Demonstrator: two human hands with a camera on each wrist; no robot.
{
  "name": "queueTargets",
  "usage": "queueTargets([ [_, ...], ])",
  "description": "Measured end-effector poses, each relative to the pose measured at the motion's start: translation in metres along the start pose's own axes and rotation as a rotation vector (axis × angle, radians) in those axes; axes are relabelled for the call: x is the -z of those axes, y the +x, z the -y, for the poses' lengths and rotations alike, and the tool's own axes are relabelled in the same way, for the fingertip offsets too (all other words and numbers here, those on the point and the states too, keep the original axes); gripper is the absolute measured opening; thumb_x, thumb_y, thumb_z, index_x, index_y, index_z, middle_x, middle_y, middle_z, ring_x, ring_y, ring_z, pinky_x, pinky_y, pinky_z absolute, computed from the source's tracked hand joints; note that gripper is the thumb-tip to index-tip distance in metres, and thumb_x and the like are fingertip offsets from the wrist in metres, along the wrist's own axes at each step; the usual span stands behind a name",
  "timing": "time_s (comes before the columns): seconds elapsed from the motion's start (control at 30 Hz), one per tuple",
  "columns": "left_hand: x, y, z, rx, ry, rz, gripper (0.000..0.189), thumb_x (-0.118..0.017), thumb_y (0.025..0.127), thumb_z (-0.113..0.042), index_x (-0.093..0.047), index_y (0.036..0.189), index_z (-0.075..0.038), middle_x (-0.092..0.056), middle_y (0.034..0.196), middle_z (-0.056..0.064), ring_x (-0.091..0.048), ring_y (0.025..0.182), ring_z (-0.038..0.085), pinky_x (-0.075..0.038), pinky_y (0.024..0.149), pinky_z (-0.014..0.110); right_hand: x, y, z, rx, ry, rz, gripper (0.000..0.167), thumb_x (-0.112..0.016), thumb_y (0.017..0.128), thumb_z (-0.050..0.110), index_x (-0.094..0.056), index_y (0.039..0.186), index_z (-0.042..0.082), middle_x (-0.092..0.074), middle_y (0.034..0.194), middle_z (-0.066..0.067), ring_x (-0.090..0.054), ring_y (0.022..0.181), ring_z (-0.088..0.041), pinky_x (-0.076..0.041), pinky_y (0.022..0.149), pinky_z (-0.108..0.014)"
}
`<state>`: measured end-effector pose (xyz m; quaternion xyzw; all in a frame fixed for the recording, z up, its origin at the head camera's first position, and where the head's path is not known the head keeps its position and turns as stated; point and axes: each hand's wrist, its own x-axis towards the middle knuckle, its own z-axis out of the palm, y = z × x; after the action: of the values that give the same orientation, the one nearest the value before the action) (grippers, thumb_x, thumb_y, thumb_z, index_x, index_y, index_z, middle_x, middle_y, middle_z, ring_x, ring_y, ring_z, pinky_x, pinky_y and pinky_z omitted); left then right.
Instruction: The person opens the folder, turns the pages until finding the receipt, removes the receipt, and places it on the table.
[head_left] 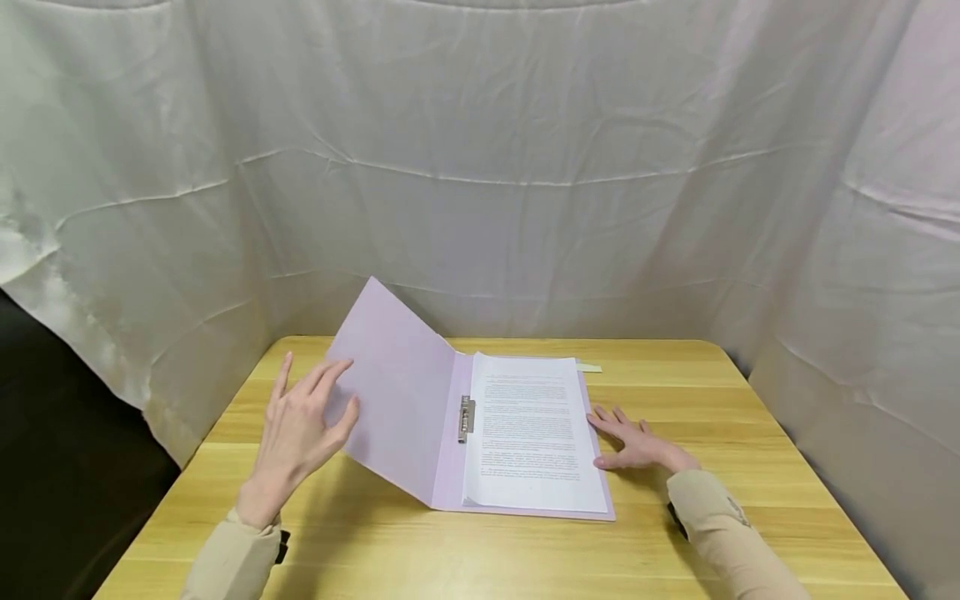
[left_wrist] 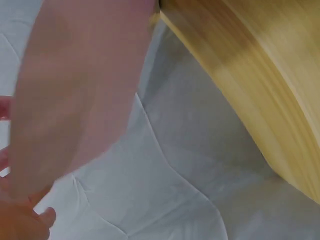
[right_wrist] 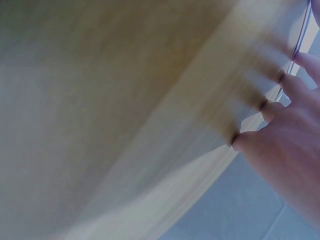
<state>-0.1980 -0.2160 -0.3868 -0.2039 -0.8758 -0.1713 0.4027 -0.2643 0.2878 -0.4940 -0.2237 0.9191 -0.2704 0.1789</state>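
A lilac file folder (head_left: 448, 467) lies on the table with its left cover (head_left: 397, 392) raised at a slant. Several printed sheets (head_left: 532, 433) lie on its right side, beside a metal clip (head_left: 465, 418) at the spine. My left hand (head_left: 300, 421) is at the cover's free edge, its fingers spread and thumb and index finger apart, overlapping the inner face. In the left wrist view the cover (left_wrist: 80, 90) partly hides those fingers. My right hand (head_left: 633, 442) rests with fingers spread at the folder's right edge, fingertips (right_wrist: 240, 141) on the table.
The wooden table (head_left: 712, 500) runs back to a grey curtain (head_left: 495, 233) that encloses it on the sides. A small pale tab (head_left: 589, 367) sticks out at the folder's upper right. Something dark (head_left: 67, 467) shows beyond the curtain at left.
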Motion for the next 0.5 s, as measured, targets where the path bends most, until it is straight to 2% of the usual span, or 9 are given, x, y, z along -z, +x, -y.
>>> queueTargets([
  [0.1,0.002,-0.001,0.001,0.021,0.079,0.056,0.044,-0.065,0.085,-0.023,-0.067,0.124,-0.002,-0.073,0.116,0.017,-0.069,0.065,0.035,-0.018,0.127,0.052,0.001,0.0,0.0,0.002,-0.001,-0.002,0.092,-0.075,0.088,0.039,-0.028,0.155,-0.003,-0.01,0.163,-0.035,0.002,0.147,-0.063,0.006,0.108,-0.085],
  [0.17,0.003,-0.002,0.001,0.046,0.115,0.11,0.045,-0.066,0.085,-0.022,-0.066,0.126,-0.002,-0.073,0.117,0.018,-0.069,0.064,0.036,-0.02,0.126,0.054,0.001,0.0,0.0,0.003,0.0,-0.004,0.092,-0.075,0.088,0.039,-0.028,0.155,-0.003,-0.01,0.163,-0.035,0.003,0.147,-0.063,0.007,0.108,-0.085],
  [0.3,0.003,-0.005,0.001,0.115,0.172,0.259,0.053,-0.068,0.087,-0.022,-0.059,0.135,-0.001,-0.071,0.125,0.02,-0.072,0.076,0.042,-0.027,0.123,0.057,0.001,0.0,0.0,0.004,-0.003,0.002,0.092,-0.074,0.088,0.04,-0.028,0.155,-0.003,-0.009,0.163,-0.035,0.003,0.147,-0.063,0.007,0.108,-0.085],
  [0.43,-0.001,-0.01,0.003,0.204,0.173,0.432,0.067,-0.068,0.09,-0.028,-0.045,0.148,-0.002,-0.063,0.139,0.019,-0.068,0.105,0.049,-0.039,0.115,0.059,0.0,0.0,0.001,-0.007,0.0,0.008,0.091,-0.074,0.089,0.039,-0.027,0.156,-0.002,-0.008,0.163,-0.034,0.004,0.148,-0.063,0.008,0.109,-0.084],
  [0.5,-0.006,-0.012,0.005,0.25,0.154,0.513,0.073,-0.067,0.091,-0.03,-0.038,0.152,-0.004,-0.057,0.146,0.02,-0.061,0.117,0.054,-0.046,0.106,0.064,0.0,0.0,0.001,-0.011,0.001,0.006,0.091,-0.074,0.089,0.037,-0.027,0.156,-0.002,-0.008,0.164,-0.034,0.004,0.148,-0.062,0.008,0.109,-0.084],
])
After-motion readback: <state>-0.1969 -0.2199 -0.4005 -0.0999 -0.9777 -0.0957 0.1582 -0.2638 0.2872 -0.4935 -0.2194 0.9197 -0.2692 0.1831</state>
